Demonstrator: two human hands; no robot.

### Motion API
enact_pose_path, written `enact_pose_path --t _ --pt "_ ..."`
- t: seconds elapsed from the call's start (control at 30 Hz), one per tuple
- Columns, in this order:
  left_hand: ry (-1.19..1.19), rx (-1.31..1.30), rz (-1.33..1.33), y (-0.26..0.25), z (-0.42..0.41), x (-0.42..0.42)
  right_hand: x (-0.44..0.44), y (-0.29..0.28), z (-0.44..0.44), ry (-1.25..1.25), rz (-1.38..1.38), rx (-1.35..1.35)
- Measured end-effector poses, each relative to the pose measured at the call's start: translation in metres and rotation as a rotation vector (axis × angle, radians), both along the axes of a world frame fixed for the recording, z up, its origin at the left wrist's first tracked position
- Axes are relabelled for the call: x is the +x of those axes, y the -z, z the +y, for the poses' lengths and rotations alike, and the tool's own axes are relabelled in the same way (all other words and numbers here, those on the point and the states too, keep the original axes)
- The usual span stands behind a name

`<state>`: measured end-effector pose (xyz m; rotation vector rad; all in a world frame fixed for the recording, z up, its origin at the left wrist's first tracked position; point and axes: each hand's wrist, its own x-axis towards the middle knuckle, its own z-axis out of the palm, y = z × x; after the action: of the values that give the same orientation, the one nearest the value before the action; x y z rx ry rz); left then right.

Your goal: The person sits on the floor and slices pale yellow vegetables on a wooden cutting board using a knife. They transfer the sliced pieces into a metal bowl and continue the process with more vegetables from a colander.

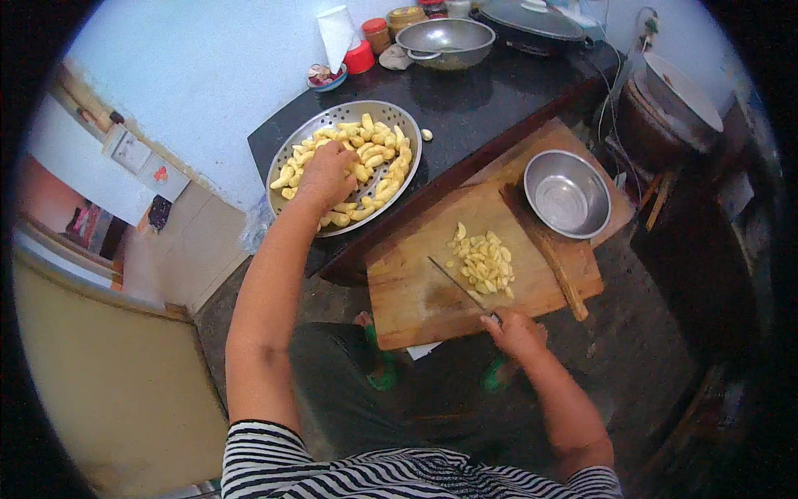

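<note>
My left hand (329, 176) reaches into a round perforated metal tray (406, 118) of pale yellow, finger-shaped pieces of food (374, 150). Its fingertips are down among the pieces, and whether they grip one is hidden. My right hand (517, 335) is closed around the handle of a kitchen knife (460, 285). The blade, seen nearly edge-on, lies over a wooden cutting board (399, 280). To the right of the blade is a heap of cut yellow slices (486, 263) on the board.
A steel bowl (567, 194) stands on wood at the board's right, near a wooden stick (561, 274). On the dark countertop (449, 100) are a metal strainer (446, 40), jars (376, 36), a small bowl (327, 80) and a lidded pan (533, 19). A large pot (661, 118) stands far right.
</note>
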<state>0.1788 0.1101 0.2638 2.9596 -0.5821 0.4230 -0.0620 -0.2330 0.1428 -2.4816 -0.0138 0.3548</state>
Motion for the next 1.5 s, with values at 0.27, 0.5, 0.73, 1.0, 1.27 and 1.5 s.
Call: enact_pose_path --t 0.27,0.5,0.73,1.0,1.27,1.5 --pt "-0.124 -0.049 -0.017 -0.001 -0.003 -0.008 -0.022 0.01 -0.012 0.062 -0.101 0.107" --pt "0.067 -0.688 -0.164 -0.008 -0.054 -0.089 -0.034 0.013 0.012 0.146 -0.131 0.135" --pt "0.163 -0.785 0.125 0.142 -0.092 -0.18 -0.034 0.044 0.025 0.171 -0.079 0.204" --pt "0.109 -0.714 0.091 0.239 -0.107 -0.167 -0.029 0.053 0.026 0.177 -0.066 0.246" --pt "0.138 -0.678 0.011 0.261 -0.098 -0.177 -0.033 0.05 0.025 0.156 -0.021 0.217" --pt "0.2 -0.771 -0.059 0.258 -0.096 -0.174 -0.021 0.019 0.029 0.062 0.077 0.256"
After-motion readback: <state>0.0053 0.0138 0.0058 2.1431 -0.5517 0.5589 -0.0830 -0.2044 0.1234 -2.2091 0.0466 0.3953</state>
